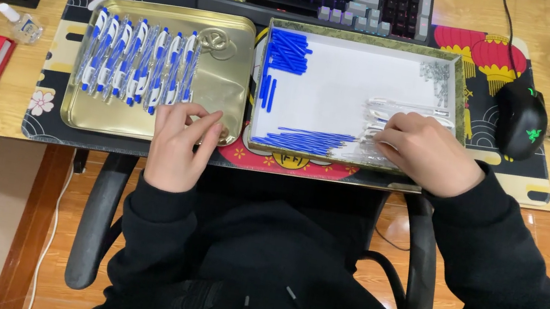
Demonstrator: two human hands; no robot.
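- The left hand (pixel 175 149) rests its fingers on the near edge of a gold tray (pixel 227 87), beside a row of blue-and-white pens (pixel 137 63).
- The right hand (pixel 428 152) reaches into a white box (pixel 353 86), fingertips on clear pen barrels (pixel 402 109).
- Blue refills (pixel 307 140) lie along the box's near side.
- A black mouse (pixel 520 121) sits on the bench, right.

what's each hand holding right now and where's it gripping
Cannot be told. The left hand rests at the gold tray edge; the right hand reaches among clear pen barrels.
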